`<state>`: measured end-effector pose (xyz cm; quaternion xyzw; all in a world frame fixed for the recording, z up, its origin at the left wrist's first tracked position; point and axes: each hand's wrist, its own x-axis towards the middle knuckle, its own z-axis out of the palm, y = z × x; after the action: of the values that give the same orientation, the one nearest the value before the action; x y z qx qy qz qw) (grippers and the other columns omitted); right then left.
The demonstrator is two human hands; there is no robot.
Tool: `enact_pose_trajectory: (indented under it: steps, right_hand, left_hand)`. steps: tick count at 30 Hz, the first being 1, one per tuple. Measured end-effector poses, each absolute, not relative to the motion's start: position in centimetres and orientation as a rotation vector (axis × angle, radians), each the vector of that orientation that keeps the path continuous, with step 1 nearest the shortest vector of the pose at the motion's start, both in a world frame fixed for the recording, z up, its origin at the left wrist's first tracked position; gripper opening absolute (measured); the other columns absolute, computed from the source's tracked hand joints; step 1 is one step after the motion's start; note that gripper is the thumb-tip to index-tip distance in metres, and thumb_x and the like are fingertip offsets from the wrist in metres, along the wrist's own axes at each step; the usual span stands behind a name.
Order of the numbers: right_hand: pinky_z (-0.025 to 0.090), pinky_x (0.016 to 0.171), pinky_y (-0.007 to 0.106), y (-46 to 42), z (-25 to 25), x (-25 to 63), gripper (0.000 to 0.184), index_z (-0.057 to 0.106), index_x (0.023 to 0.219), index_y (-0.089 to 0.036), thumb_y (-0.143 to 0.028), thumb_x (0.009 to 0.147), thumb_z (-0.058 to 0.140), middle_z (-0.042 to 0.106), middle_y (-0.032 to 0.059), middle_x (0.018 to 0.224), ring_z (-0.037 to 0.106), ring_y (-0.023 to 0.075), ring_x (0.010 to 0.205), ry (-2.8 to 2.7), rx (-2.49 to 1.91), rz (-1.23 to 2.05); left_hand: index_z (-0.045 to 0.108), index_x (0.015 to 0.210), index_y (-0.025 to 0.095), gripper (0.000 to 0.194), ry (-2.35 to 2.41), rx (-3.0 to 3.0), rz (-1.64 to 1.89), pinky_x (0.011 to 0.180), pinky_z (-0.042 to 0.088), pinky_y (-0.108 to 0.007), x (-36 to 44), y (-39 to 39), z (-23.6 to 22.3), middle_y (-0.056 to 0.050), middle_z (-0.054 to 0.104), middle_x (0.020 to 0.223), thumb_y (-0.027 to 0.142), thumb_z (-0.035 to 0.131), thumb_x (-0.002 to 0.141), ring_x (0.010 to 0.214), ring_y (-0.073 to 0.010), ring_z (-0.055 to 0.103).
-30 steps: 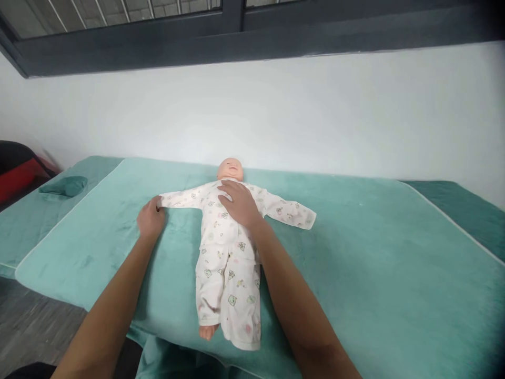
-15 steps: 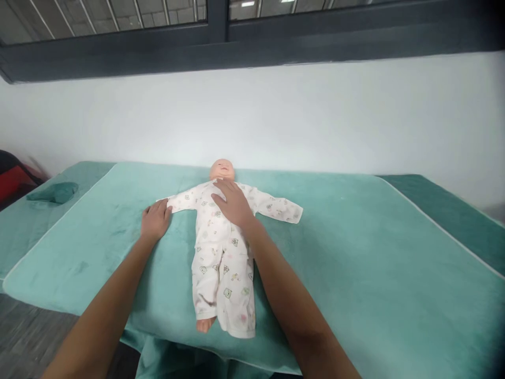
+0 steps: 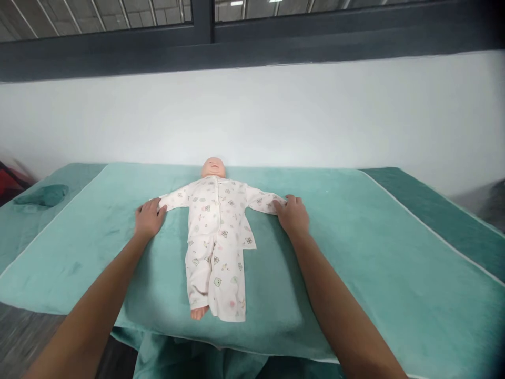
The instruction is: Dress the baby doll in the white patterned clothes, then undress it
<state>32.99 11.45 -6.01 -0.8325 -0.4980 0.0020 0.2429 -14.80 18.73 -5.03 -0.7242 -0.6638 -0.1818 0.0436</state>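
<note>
A baby doll [image 3: 213, 167] lies on its back in a white patterned pajama top [image 3: 215, 205] and matching trousers [image 3: 216, 263]. One bare foot [image 3: 199, 313] shows below the trouser leg on the left; the other leg's end is covered by cloth. My left hand [image 3: 150, 217] is closed on the cuff of the left-side sleeve [image 3: 175, 199], thumb against the cloth. On the other side, my right hand [image 3: 292, 215] pinches the end of the right-side sleeve [image 3: 262, 200]. Both sleeves stretch outward, and the top's lower right corner flares onto the bed.
The doll rests on a green padded bed [image 3: 355, 252] with a face hole [image 3: 42, 195] at its left end. Behind it stand a white wall [image 3: 276, 116] and a dark window frame [image 3: 252, 47]. Something red and black [image 3: 11, 184] sits at the far left.
My right hand has left the doll's chest and moved right to the sleeve end. The top's front now lies uncovered. My left hand stays at its cuff, and the view has shifted slightly.
</note>
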Motion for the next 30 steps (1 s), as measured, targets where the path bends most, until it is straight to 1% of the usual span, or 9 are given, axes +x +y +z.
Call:
enact_pose_trajectory:
  steps: [3,6,9,15,22,24,26,28,30]
  right_hand:
    - [0.046,0.085,0.040,11.8,-6.3,33.1,0.048,0.060,0.124,-0.012,-0.049,0.096,0.049,0.065,0.0203,0.115,0.062,0.0314,0.103,-1.258,-2.272,0.032]
    - [0.048,0.085,0.040,12.1,-6.9,33.5,0.041,0.063,0.120,-0.017,-0.045,0.090,0.054,0.069,0.0133,0.102,0.063,0.0277,0.093,-1.236,-2.121,0.193]
    - [0.050,0.088,0.038,12.8,-7.4,34.0,0.042,0.064,0.119,-0.019,-0.038,0.081,0.059,0.070,0.0084,0.099,0.063,0.0235,0.089,-1.199,-1.849,0.268]
    - [0.051,0.093,0.042,16.2,-7.8,36.0,0.043,0.067,0.111,-0.017,-0.037,0.075,0.059,0.070,0.0107,0.105,0.063,0.0244,0.097,-1.095,-1.601,0.300]
    - [0.050,0.096,0.047,18.4,-8.6,38.1,0.042,0.063,0.114,-0.016,-0.031,0.077,0.051,0.066,0.0128,0.109,0.062,0.0254,0.099,-1.025,-1.627,0.167]
    - [0.047,0.101,0.052,18.1,-8.3,37.7,0.044,0.064,0.115,-0.014,-0.025,0.076,0.048,0.064,0.0172,0.117,0.060,0.0288,0.107,-1.106,-1.677,0.017]
    - [0.041,0.107,0.055,17.2,-7.7,36.6,0.044,0.064,0.118,-0.014,-0.022,0.079,0.046,0.058,0.0199,0.130,0.053,0.0316,0.122,-1.234,-1.668,-0.169]
    - [0.036,0.112,0.054,16.1,-6.9,34.9,0.043,0.062,0.126,-0.017,-0.024,0.088,0.043,0.051,0.0172,0.144,0.044,0.0305,0.136,-1.399,-1.625,-0.257]
    - [0.036,0.114,0.050,15.2,-6.4,33.0,0.044,0.057,0.134,-0.021,-0.031,0.096,0.038,0.049,0.0135,0.150,0.041,0.0278,0.141,-1.604,-1.606,-0.190]
  left_hand:
    - [0.054,0.140,0.021,0.051,-2.027,-2.208,-0.537,0.112,0.032,-0.052,-14.8,18.8,-5.1,-0.013,0.058,0.145,0.047,0.033,0.101,0.138,-0.0316,0.048]
    - [0.054,0.139,0.020,0.050,-1.993,-2.196,-0.527,0.111,0.033,-0.052,-14.7,18.8,-5.3,-0.013,0.059,0.145,0.046,0.033,0.101,0.136,-0.0317,0.049]
    - [0.054,0.138,0.019,0.050,-1.972,-2.182,-0.522,0.109,0.034,-0.052,-14.6,18.9,-5.5,-0.014,0.060,0.142,0.045,0.033,0.101,0.134,-0.0328,0.050]
    - [0.055,0.138,0.018,0.051,-1.976,-2.173,-0.508,0.109,0.034,-0.053,-14.5,18.9,-5.6,-0.016,0.060,0.142,0.045,0.033,0.101,0.134,-0.0345,0.049]
    - [0.055,0.137,0.018,0.051,-1.983,-2.157,-0.476,0.109,0.034,-0.051,-14.4,18.8,-5.5,-0.014,0.060,0.142,0.045,0.032,0.101,0.134,-0.0331,0.049]
    - [0.055,0.137,0.018,0.050,-1.973,-2.160,-0.472,0.109,0.034,-0.050,-14.3,18.8,-5.5,-0.014,0.060,0.142,0.045,0.033,0.101,0.133,-0.0325,0.050]
    - [0.055,0.137,0.017,0.050,-1.964,-2.163,-0.479,0.109,0.035,-0.050,-14.3,18.7,-5.5,-0.014,0.061,0.142,0.044,0.033,0.101,0.133,-0.0321,0.051]
    - [0.056,0.136,0.017,0.050,-1.962,-2.163,-0.490,0.109,0.034,-0.050,-14.2,18.7,-5.5,-0.014,0.061,0.141,0.044,0.033,0.101,0.133,-0.0320,0.051]
    - [0.056,0.136,0.017,0.050,-1.963,-2.162,-0.502,0.110,0.034,-0.050,-14.2,18.6,-5.5,-0.015,0.061,0.141,0.044,0.034,0.100,0.133,-0.0322,0.050]
